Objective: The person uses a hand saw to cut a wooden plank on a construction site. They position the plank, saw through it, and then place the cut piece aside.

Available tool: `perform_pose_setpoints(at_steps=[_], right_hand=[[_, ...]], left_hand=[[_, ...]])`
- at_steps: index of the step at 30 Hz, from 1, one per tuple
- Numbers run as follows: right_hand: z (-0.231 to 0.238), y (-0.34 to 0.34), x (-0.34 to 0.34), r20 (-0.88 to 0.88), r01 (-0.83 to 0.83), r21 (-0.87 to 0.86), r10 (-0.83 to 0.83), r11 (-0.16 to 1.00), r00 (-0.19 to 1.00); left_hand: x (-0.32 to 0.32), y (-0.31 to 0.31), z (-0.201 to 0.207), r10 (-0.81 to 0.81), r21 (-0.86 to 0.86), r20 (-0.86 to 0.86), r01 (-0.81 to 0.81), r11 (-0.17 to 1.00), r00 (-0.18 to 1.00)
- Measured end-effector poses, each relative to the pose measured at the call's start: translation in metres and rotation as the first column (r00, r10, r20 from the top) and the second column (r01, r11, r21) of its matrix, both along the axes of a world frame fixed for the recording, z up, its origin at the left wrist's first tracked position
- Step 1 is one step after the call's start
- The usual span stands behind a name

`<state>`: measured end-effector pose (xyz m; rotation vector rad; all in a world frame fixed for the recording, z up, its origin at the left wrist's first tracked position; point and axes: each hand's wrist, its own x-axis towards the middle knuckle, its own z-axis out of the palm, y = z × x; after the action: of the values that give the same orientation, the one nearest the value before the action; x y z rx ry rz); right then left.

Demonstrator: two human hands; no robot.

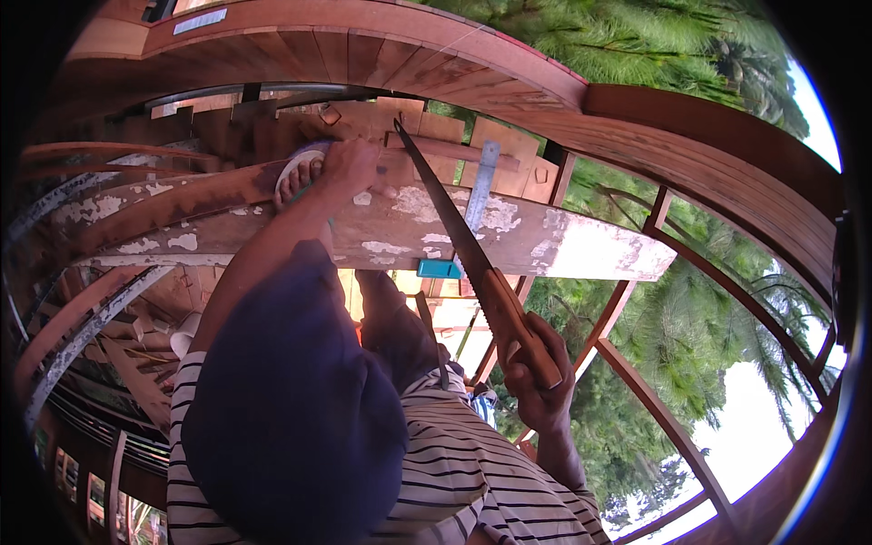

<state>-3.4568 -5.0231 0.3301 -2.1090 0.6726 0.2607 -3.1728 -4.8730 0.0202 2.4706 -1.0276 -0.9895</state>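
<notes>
My right hand is closed round the wooden handle of a handsaw, whose long dark blade slants up and left across a weathered plank with peeling white paint. My left hand is bent over a brown piece of wood on top of the plank, its fingers curled and partly hidden. Beside it, a foot in a pale sandal rests on the wood, below a bent knee in dark blue cloth. Just right of the blade, a try square with a teal handle lies across the plank.
Several wooden boards stand behind the plank. A large curved timber beam arches overhead, and a wooden frame rises at the right before green trees. Curved, paint-flecked strips and stacked lumber are at the left.
</notes>
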Motion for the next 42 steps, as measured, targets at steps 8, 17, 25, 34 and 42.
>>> perform_pose_setpoints(at_steps=[8,17,25,34,42], right_hand=[[-0.102,-0.007,0.080,0.049,0.145,0.262,-0.163,0.954,0.985],[0.013,-0.015,0.003,-0.103,0.018,0.111,-0.006,0.994,0.995],[-0.133,-0.006,0.093,0.067,0.155,0.301,-0.183,0.941,0.981],[0.011,-0.008,-0.020,-0.003,-0.032,0.075,0.032,0.997,0.999],[-0.131,-0.009,0.075,0.134,0.165,0.331,-0.220,0.929,0.966]], left_hand=[[-0.002,-0.004,-0.007,-0.029,-0.058,0.014,0.030,0.998,0.999],[-0.001,-0.001,0.002,-0.029,0.066,-0.015,0.030,0.997,0.999],[-0.003,-0.008,-0.011,-0.040,-0.043,0.040,0.042,0.998,0.998],[0.002,-0.005,-0.002,-0.022,0.075,0.019,0.021,0.997,1.000],[-0.006,-0.024,0.013,-0.066,0.114,-0.035,0.070,0.991,0.997]])
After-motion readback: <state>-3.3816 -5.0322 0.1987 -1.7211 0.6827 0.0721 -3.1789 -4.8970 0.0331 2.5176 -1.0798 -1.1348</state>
